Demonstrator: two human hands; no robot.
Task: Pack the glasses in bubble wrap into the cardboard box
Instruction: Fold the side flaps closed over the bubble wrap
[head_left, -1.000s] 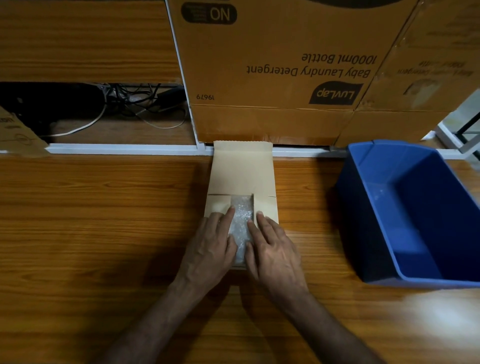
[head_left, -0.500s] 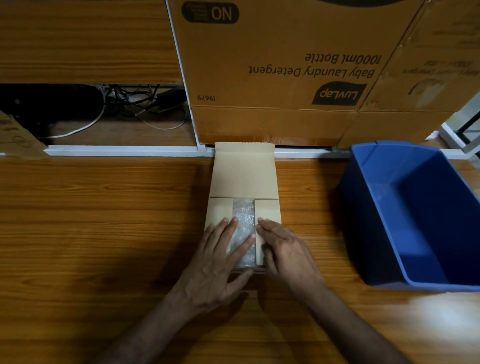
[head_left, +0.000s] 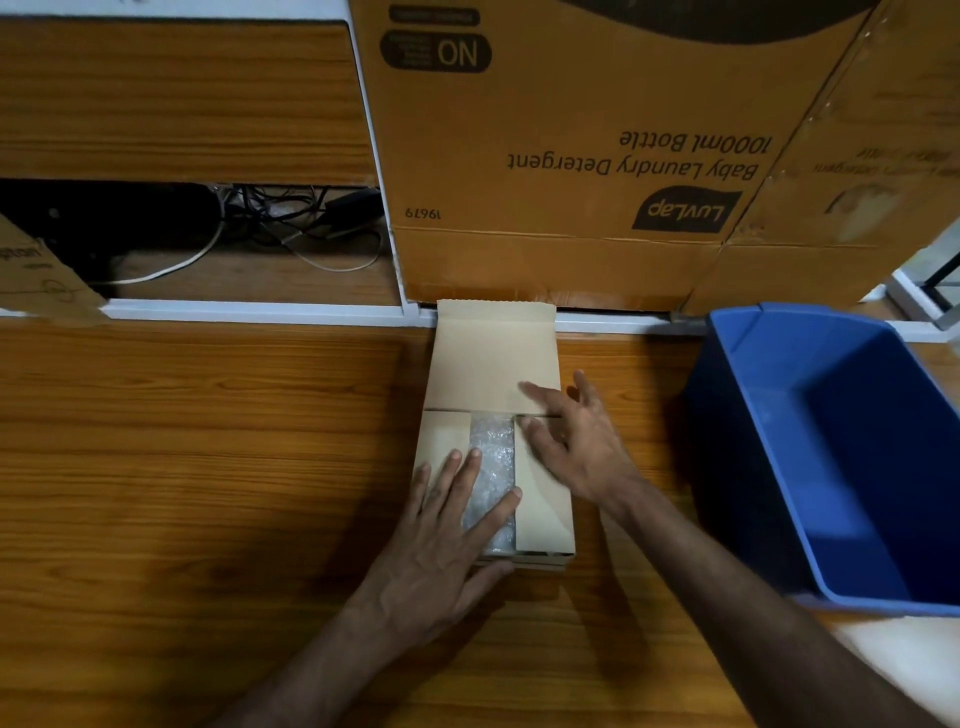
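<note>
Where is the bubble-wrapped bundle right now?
In the head view, the bubble-wrapped bundle lies inside the small cardboard box at table centre, showing between its two side flaps, with the left hand resting flat on it.

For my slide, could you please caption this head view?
Left hand presses bubble wrap into the small cardboard box; right hand reaches toward its lid.

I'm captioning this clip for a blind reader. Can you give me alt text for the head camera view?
A small cardboard box lies on a wooden table, its side flaps folded over a bubble wrap bundle. The left hand rests flat on it, the right hand reaches toward the open lid. A blue bin stands to the right.
</note>
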